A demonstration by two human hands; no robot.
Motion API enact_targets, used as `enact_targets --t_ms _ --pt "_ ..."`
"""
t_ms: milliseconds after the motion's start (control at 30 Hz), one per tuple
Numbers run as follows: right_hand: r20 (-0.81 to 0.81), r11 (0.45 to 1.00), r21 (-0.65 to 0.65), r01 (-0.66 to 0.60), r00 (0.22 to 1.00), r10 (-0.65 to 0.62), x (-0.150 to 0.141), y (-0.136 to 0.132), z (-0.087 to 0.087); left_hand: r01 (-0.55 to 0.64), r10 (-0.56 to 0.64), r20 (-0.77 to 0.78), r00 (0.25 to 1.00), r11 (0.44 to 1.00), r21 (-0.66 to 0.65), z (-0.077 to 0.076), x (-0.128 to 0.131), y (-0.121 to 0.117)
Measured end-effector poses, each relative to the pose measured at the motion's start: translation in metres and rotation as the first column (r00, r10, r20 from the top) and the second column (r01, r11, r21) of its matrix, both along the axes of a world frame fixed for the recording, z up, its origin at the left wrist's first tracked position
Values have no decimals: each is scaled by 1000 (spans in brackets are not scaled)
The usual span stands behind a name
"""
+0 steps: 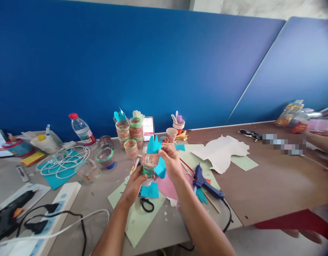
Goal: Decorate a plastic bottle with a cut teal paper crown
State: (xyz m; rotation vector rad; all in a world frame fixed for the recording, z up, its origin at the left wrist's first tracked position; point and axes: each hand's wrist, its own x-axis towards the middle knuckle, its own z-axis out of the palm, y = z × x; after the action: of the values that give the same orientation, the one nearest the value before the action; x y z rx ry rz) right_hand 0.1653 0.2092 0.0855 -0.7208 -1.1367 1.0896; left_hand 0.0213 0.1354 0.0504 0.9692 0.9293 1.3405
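My left hand (137, 181) grips a clear plastic bottle piece (150, 160) with a green band, held upright above the table. My right hand (170, 158) pinches a blue paper cutout (154, 145) with pointed tips against the piece's upper rim. Whether the paper is stuck on, I cannot tell. Under my hands lie another blue paper piece (150, 190), a pink paper sheet (170, 185) and black-handled scissors (147, 205), partly covered. A blue glue gun (206, 181) rests to the right of my right forearm.
Several cut bottle cups (123, 129) stand stacked at the back. A capped water bottle (83, 129) leans behind coiled white cable (64, 161). At front left are a power strip (55, 213) and a black glue gun (13, 209). Another person's hand (320, 140) holds something pink at far right.
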Motion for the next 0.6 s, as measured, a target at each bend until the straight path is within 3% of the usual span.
enact_targets --t_ms 133,300,600 --pt "-170 999 -30 -34 985 29 7 3 2 -96 96 76 992 995 1 1 -4 2" --pt "-223 998 -39 -59 974 49 10 6 2 -265 257 213 943 964 12 0 -12 6" --pt "-210 994 -17 -107 972 102 1 -2 7 -292 260 312 914 955 58 0 -19 9"
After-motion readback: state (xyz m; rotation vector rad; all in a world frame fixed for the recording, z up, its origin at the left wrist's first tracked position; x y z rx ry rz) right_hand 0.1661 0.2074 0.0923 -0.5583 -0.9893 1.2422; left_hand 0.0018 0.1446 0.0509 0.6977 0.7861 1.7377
